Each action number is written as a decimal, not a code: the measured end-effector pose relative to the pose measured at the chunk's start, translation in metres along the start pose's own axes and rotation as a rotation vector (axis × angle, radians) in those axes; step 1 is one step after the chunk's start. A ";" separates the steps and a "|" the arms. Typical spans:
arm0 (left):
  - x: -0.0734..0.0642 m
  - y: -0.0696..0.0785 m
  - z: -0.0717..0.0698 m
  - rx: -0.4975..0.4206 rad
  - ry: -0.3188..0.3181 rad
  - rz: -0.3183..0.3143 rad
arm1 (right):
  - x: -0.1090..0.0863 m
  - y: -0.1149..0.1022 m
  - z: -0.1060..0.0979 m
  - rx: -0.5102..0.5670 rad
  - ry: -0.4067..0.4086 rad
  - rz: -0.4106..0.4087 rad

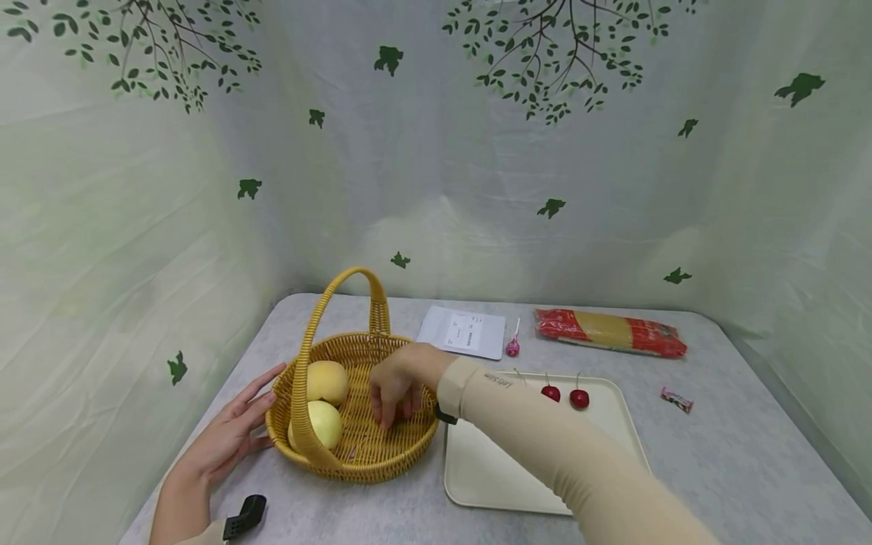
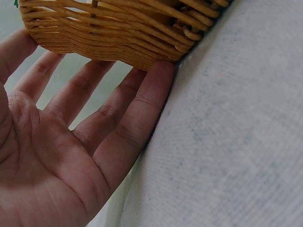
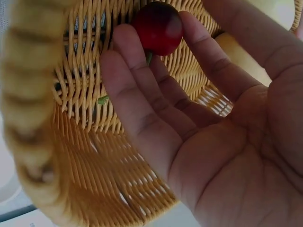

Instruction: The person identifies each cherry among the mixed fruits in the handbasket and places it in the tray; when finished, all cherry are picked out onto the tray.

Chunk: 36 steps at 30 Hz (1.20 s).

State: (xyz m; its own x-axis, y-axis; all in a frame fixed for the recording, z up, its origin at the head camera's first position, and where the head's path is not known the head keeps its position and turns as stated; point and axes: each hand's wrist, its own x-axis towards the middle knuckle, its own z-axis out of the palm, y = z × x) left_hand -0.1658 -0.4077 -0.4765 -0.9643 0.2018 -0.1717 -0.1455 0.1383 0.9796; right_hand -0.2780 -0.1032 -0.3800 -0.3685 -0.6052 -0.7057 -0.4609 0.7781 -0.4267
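A yellow wicker basket (image 1: 368, 473) with a tall arched handle stands on the left of the table. My right hand (image 1: 398, 382) reaches down inside it. In the right wrist view its fingertips hold a dark red cherry (image 3: 157, 29) with a green stem, low over the woven bottom. Against the basket's left outer side, my left hand (image 1: 228, 435) rests its extended fingers (image 2: 135, 118) near the base. Two round pale yellow fruits, one (image 1: 328, 382) behind the other (image 1: 323, 425), lie in the basket's left half.
Right of the basket lies a cream tray (image 1: 504, 484) with red cherries (image 1: 579, 399) on it, partly covered by my right forearm. Behind are a white packet (image 1: 463, 331), a pink lollipop (image 1: 512, 347) and a long red-and-yellow package (image 1: 609, 331). A small wrapped candy (image 1: 677, 400) lies at right.
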 end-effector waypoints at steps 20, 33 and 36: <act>0.002 0.002 0.001 -0.007 0.013 -0.035 | -0.026 0.011 -0.008 -0.109 0.162 -0.148; 0.000 0.000 0.000 -0.012 -0.002 -0.008 | -0.060 0.035 -0.016 -0.145 0.342 -0.334; 0.001 0.000 0.000 -0.020 -0.013 0.005 | -0.068 0.045 -0.017 -0.111 0.378 -0.356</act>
State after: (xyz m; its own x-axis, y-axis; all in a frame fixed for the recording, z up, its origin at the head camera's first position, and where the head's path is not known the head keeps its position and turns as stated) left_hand -0.1663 -0.4073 -0.4770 -0.9621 0.2150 -0.1680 -0.1451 0.1182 0.9823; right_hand -0.2870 -0.0301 -0.3416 -0.4291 -0.8631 -0.2663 -0.6856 0.5031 -0.5261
